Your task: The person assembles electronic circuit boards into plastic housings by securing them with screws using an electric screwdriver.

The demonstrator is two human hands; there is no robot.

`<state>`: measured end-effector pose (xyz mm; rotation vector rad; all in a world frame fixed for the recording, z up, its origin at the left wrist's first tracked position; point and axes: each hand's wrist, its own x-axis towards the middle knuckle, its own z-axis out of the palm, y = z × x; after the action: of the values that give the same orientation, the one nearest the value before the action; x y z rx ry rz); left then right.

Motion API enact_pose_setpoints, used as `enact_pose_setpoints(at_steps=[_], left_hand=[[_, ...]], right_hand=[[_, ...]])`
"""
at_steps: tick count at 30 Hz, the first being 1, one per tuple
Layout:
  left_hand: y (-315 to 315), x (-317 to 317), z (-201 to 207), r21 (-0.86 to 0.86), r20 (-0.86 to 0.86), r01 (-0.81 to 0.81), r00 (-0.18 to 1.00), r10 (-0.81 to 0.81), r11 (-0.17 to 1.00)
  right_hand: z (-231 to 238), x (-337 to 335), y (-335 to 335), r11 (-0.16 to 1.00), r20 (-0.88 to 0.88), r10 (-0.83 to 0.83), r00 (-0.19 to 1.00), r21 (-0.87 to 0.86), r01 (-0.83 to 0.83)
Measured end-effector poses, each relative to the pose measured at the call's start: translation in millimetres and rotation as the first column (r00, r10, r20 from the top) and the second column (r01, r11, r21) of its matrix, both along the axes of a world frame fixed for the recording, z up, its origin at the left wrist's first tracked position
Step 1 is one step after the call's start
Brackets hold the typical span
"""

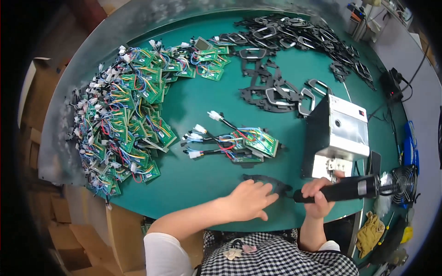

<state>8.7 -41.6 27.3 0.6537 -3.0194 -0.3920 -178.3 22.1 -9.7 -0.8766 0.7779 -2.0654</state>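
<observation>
My right hand (318, 198) is wrapped round a black electric screwdriver (345, 189), which lies nearly level with its tip pointing left. That tip is close to the right end of a black plastic bracket (269, 180) at the front of the table. My left hand (251, 201) is over the near side of the bracket with its fingers stretched out. Whether the fingertips touch it I cannot tell. Just beyond lie several green circuit boards (261, 142) with coloured wires and white plugs. A silver and black screw feeder (343, 124) stands behind my right hand.
Many wired circuit boards (124, 115) are heaped along the left of the green table (202, 99). Black plastic frames (271, 92) lie at the back middle, with a larger pile (304, 37) at the far right. A small fan (404, 184) and a brown cloth (370, 233) are at the right.
</observation>
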Motion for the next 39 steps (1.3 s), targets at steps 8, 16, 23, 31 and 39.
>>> enact_pose_setpoints(at_steps=[8, 16, 23, 31, 39], left_hand=[[-296, 77, -16, -0.391, -0.131, -0.533, 0.839, 0.528, 0.75], [-332, 94, -32, -0.145, -0.129, -0.47, 0.881, 0.454, 0.871], [-198, 89, 61, 0.405, -0.874, -0.087, 0.254, 0.413, 0.91], [-6, 25, -7, 0.031, -0.228, -0.269, 0.936, 0.269, 0.963], [53, -29, -30, 0.227, -0.341, -0.456, 0.79, 0.509, 0.86]], right_hand=[[-2, 0, 5, 0.996, -0.086, 0.074, 0.994, 0.045, -0.071], [9, 0, 10, 0.989, -0.021, 0.063, 0.998, 0.136, -0.06], [-25, -10, 11, 0.994, 0.009, 0.106, 0.994, 0.02, -0.107], [72, -49, 9, 0.911, -0.127, -0.295, 0.947, -0.337, 0.238], [72, -62, -6, 0.91, -0.414, -0.41, 0.813, -0.253, 0.33]])
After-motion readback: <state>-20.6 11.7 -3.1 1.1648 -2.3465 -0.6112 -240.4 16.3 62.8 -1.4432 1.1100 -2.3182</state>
